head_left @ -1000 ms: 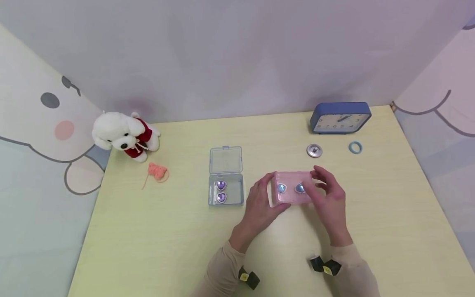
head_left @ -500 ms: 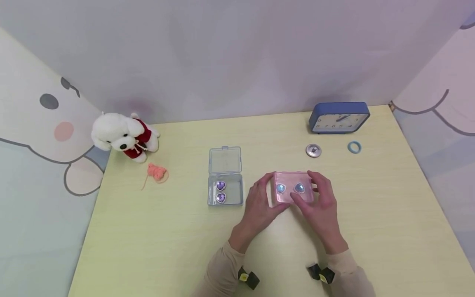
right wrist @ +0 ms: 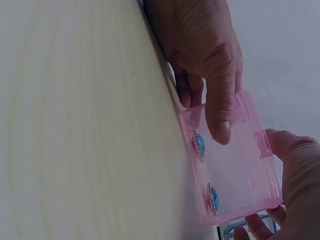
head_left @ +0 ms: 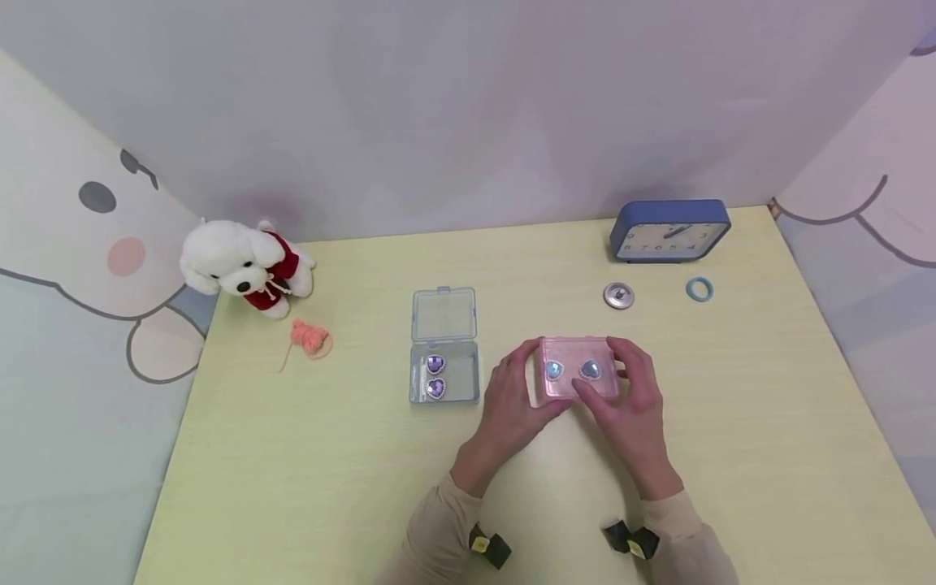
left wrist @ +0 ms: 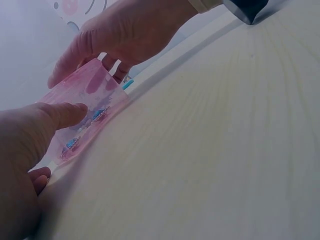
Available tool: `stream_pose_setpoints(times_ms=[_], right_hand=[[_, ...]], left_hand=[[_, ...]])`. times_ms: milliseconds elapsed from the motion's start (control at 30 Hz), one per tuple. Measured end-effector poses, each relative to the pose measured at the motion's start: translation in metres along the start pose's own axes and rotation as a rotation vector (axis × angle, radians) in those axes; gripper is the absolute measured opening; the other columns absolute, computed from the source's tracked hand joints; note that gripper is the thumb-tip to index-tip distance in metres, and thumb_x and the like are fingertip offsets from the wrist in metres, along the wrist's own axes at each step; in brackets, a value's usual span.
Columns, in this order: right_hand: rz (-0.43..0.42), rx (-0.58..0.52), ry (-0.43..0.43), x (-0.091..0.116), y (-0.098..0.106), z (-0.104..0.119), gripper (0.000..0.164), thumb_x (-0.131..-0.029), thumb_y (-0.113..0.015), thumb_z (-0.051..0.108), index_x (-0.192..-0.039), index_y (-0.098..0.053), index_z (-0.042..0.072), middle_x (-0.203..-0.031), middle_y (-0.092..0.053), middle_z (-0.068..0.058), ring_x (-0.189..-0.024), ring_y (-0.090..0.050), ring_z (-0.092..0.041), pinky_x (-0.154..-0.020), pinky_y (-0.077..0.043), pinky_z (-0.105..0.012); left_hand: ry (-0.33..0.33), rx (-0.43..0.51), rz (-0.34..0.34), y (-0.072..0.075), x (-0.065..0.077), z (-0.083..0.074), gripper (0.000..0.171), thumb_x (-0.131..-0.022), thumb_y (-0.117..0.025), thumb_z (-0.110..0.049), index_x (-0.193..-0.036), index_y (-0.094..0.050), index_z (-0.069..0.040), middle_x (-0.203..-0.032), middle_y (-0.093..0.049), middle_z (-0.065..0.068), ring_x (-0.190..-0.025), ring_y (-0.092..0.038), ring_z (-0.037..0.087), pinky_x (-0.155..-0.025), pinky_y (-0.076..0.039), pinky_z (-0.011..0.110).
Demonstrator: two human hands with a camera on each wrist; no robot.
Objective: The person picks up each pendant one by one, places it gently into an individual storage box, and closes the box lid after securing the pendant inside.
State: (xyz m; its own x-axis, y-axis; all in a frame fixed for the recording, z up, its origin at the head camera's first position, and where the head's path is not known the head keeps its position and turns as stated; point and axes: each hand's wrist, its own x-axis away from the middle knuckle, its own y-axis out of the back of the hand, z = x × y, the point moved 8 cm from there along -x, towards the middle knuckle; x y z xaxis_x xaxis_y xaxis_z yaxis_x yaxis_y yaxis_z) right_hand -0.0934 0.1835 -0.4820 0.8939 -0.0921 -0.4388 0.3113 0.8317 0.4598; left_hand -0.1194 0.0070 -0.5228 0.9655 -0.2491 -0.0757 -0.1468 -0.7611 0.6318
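Note:
Both hands hold a translucent pink box at the right-centre of the table, its lid down. Inside lie two blue heart-shaped gems with pale beaded rims. My left hand grips the box's left end, thumb along the near side. Across the right end, my right hand curls its fingers around the far side. Its thumb rests near the front of the lid, by the clasp in the right wrist view. Whether the box's underside touches the table cannot be told.
Left of the hands stands an open clear blue-grey box with two purple heart gems. Behind are a round silver piece, a blue ring and a blue clock. Orange yarn and a plush dog are far left.
My right hand has moved left and closed in on the pink box's right end, its thumb sliding toward the front middle of the lid. My left hand has stayed in place.

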Motion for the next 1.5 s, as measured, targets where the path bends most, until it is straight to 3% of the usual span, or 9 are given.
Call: stream_pose_setpoints(times_ms=[233,633,867,1133,1300,1400,1500], right_hand=[[-0.005,-0.006,-0.001,0.0,-0.001,-0.002,0.082,-0.07,-0.092,-0.003,-0.143,-0.055,-0.005,-0.141,-0.057,-0.025,-0.122,-0.057,-0.037,-0.095,-0.043,-0.015],[-0.005,0.004,0.016,-0.001,0.0,-0.004,0.083,-0.068,-0.093,-0.002,-0.143,-0.057,-0.003,-0.143,-0.057,-0.024,-0.127,-0.055,-0.036,-0.094,-0.046,-0.027],[0.008,0.006,0.013,0.001,0.0,-0.003,0.082,-0.07,-0.092,-0.001,-0.144,-0.056,-0.003,-0.144,-0.056,-0.023,-0.129,-0.054,-0.038,-0.099,-0.044,-0.018],[0.027,0.036,-0.014,0.001,-0.001,-0.003,0.081,-0.072,-0.091,0.001,-0.145,-0.055,-0.003,-0.146,-0.054,-0.024,-0.131,-0.052,-0.04,-0.104,-0.039,-0.01],[0.03,0.067,-0.017,0.002,-0.001,-0.002,0.08,-0.072,-0.092,0.002,-0.143,-0.056,-0.004,-0.145,-0.055,-0.025,-0.133,-0.052,-0.044,-0.112,-0.032,-0.009],[0.026,0.084,-0.003,0.002,0.0,-0.001,0.076,-0.075,-0.091,0.008,-0.142,-0.057,-0.003,-0.143,-0.056,-0.025,-0.134,-0.051,-0.046,-0.116,-0.028,-0.01],[-0.011,0.097,0.026,0.001,0.004,0.003,0.066,-0.087,-0.086,0.026,-0.14,-0.059,-0.004,-0.14,-0.059,-0.025,-0.132,-0.052,-0.047,-0.117,-0.029,-0.013]], left_hand=[[0.011,0.009,0.0,0.0,-0.001,0.001,0.097,-0.083,-0.09,-0.043,-0.159,-0.034,-0.019,-0.155,-0.054,0.005,-0.139,-0.053,0.028,-0.111,-0.048,0.049],[0.016,-0.004,0.006,-0.001,-0.001,0.0,0.097,-0.084,-0.09,-0.043,-0.159,-0.034,-0.02,-0.155,-0.054,0.004,-0.137,-0.054,0.027,-0.11,-0.049,0.046],[0.002,0.023,-0.004,0.002,0.005,-0.001,0.099,-0.085,-0.089,-0.041,-0.162,-0.03,-0.02,-0.157,-0.052,0.005,-0.139,-0.053,0.027,-0.11,-0.049,0.047],[0.008,0.066,0.017,0.006,0.024,-0.003,0.105,-0.084,-0.09,-0.031,-0.165,-0.024,-0.022,-0.161,-0.046,0.003,-0.146,-0.047,0.025,-0.117,-0.044,0.048],[-0.061,0.032,0.015,0.01,0.043,-0.008,0.107,-0.083,-0.092,-0.03,-0.165,-0.024,-0.018,-0.16,-0.046,0.002,-0.143,-0.048,0.022,-0.117,-0.045,0.044],[-0.151,0.02,0.007,0.019,0.055,-0.019,0.106,-0.082,-0.093,-0.025,-0.164,-0.027,-0.016,-0.16,-0.046,0.001,-0.144,-0.048,0.021,-0.117,-0.045,0.042],[-0.268,0.035,-0.025,0.036,0.067,-0.034,0.103,-0.08,-0.094,-0.018,-0.162,-0.032,-0.013,-0.159,-0.048,0.002,-0.143,-0.049,0.022,-0.117,-0.045,0.04]])
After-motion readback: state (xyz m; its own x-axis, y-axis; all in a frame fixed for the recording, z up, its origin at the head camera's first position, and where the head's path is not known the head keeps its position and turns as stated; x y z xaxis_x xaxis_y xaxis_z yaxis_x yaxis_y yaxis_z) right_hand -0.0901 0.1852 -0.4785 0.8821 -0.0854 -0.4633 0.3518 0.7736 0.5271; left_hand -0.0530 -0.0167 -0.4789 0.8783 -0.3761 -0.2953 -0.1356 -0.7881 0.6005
